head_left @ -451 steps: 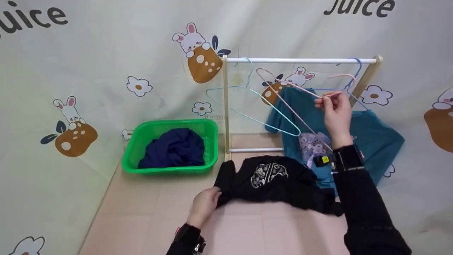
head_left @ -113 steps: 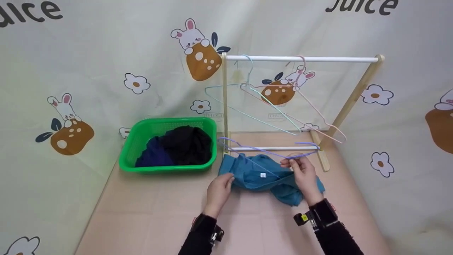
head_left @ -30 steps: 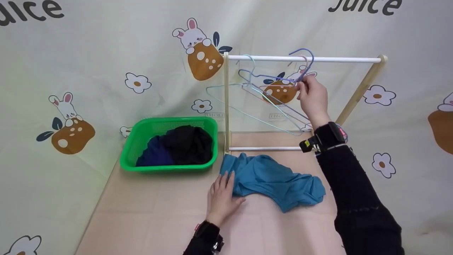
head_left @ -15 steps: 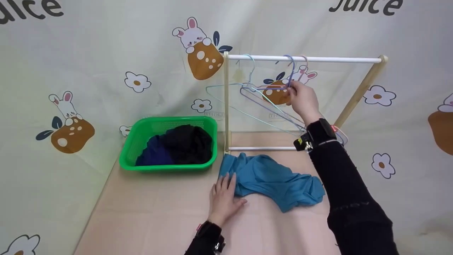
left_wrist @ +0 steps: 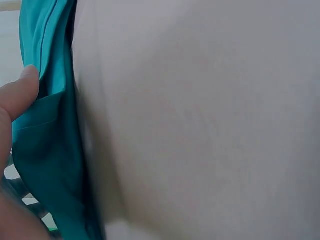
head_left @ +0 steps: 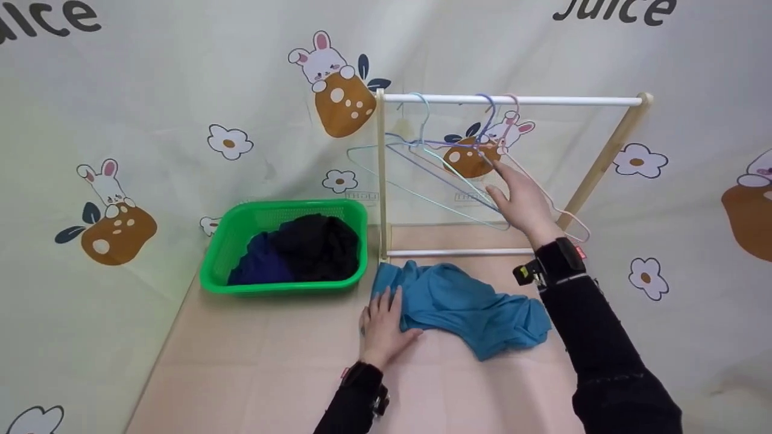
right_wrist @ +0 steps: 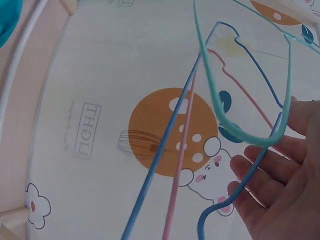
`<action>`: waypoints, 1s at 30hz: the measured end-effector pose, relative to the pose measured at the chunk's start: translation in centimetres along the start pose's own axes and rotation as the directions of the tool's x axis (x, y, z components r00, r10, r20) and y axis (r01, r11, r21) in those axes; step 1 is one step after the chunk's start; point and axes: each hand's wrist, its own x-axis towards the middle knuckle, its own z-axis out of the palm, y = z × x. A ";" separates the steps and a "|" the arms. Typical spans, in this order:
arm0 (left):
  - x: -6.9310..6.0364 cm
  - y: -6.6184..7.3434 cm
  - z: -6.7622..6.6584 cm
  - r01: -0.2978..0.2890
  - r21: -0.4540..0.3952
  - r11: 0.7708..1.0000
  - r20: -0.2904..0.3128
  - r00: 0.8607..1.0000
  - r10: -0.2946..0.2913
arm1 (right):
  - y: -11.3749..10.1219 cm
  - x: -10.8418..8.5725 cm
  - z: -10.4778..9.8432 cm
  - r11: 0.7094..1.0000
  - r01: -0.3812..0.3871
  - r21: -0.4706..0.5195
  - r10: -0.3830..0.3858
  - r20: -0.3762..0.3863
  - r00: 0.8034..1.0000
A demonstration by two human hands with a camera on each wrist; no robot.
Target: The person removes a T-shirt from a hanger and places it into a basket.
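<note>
My left hand [head_left: 384, 331] rests with spread fingers on the left end of a crumpled teal T-shirt [head_left: 464, 298] lying on the table. In the left wrist view its thumb [left_wrist: 25, 90] lies against the teal cloth [left_wrist: 50, 145]. Up at the rack, a blue-violet hanger [head_left: 493, 114] hangs bare from the white rail. Just below its neck is my right hand [head_left: 525, 202], fingers extended. The right wrist view shows those fingers loosely bent beside the blue hanger [right_wrist: 159, 150], not closed around it; whether they touch cannot be told.
A pink hanger [head_left: 516, 108] and a mint hanger [head_left: 426, 114] also hang bare from the rail [head_left: 579, 100] of the wooden rack. Left of it stands a green basket [head_left: 283, 288] holding dark blue [head_left: 259, 262] and black [head_left: 319, 247] garments. A printed curtain backs the table.
The black garment went from table to basket. The teal T-shirt came off the rail and its hanger. My right hand hung the blue-violet hanger, then let go and drew back slightly.
</note>
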 end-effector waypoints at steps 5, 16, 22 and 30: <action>0.1 -0.7 0.4 0.042 0.041 0.998 0.043 0.998 -0.044 | 1.6 -2.1 0.6 0.999 0.047 0.017 -0.046 -0.018 0.999; -0.3 -1.4 0.3 0.019 0.224 0.974 0.005 1.000 -0.021 | 3.8 -6.7 1.4 0.999 0.034 0.007 -0.033 -0.050 0.998; -0.3 -1.3 0.2 -0.019 0.203 0.979 0.027 1.000 0.014 | 4.6 -9.1 1.9 0.996 0.011 -0.088 -0.016 -0.058 0.998; -0.2 -1.3 -0.2 0.026 0.035 0.999 0.018 0.999 -0.027 | 5.6 -11.7 3.1 0.983 0.049 -0.179 -0.074 -0.132 0.989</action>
